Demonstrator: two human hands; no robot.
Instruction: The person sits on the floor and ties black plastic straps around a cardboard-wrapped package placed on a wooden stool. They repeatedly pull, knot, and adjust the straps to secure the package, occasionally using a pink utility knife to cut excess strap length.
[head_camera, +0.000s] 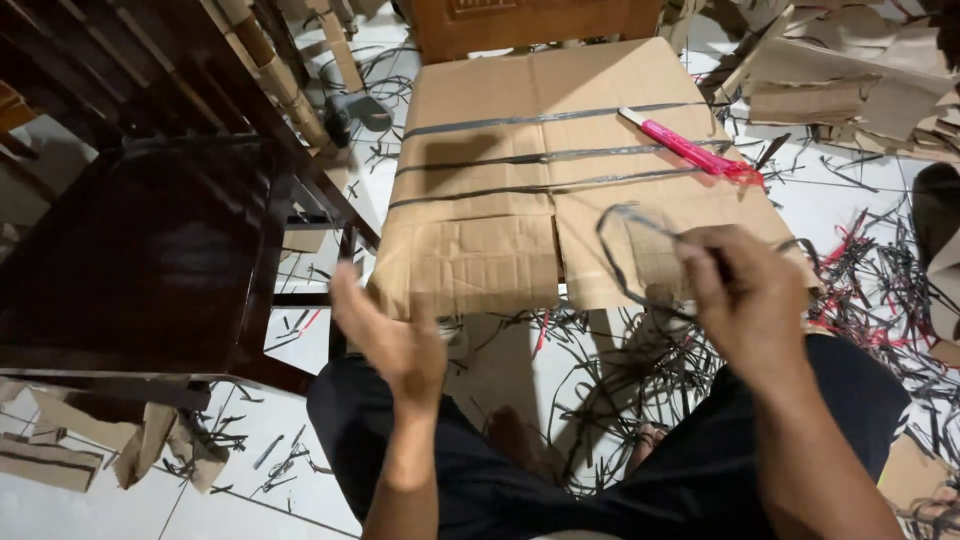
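**Thin strip looped in the right hand**

The right hand (745, 295) pinches a dark strip (625, 260), curling toward nine o'clock over the flattened cardboard (520, 150). It looks light, limp; grip near an end. The left hand (395, 340) hangs released, empty.

1 head view, looking steeply down and forward from close above the lap; cardboard sheet (560, 170) far, floor (250, 490) near.

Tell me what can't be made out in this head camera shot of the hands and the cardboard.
- Left hand: motion-blurred, finger pose unclear.
- Right hand: fingertips turned away, so its grip on the dark strip is hidden.
- Cardboard sheet: far edge hidden behind wooden furniture.
- Pink cutter: blade too small.
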